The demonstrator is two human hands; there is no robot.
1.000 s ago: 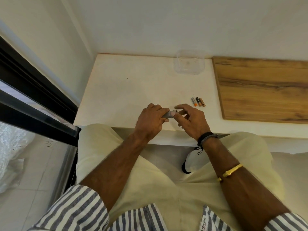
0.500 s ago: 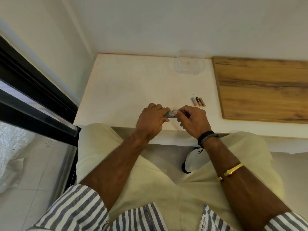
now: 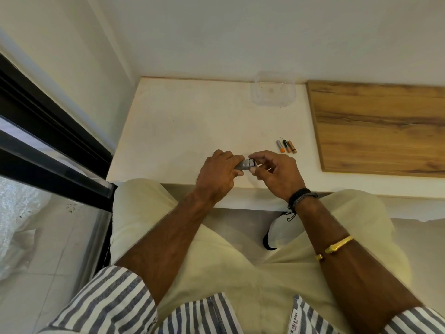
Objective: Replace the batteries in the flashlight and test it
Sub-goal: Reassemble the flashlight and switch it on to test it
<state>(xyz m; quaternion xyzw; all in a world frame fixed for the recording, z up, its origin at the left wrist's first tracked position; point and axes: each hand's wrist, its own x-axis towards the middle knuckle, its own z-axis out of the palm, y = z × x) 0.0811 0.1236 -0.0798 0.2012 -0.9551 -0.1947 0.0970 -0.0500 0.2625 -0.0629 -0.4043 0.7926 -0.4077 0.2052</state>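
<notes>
A small grey flashlight [image 3: 245,164] is held just above the front edge of the white table [image 3: 183,126]. My left hand [image 3: 220,171] grips its body, which is mostly hidden in the fist. My right hand [image 3: 274,172] pinches the flashlight's right end with thumb and forefinger. Three small batteries [image 3: 286,146] lie side by side on the table, a short way behind and to the right of my right hand.
A clear plastic container [image 3: 273,95] stands at the back of the table by the wall. A wooden board [image 3: 380,126] covers the right part of the surface. A black window frame [image 3: 48,141] runs along the left. My knees are below the table edge.
My right hand's fingers closed onto the flashlight's end and have shifted their pinch slightly. My left hand kept its grip in the same place. The batteries have not moved.
</notes>
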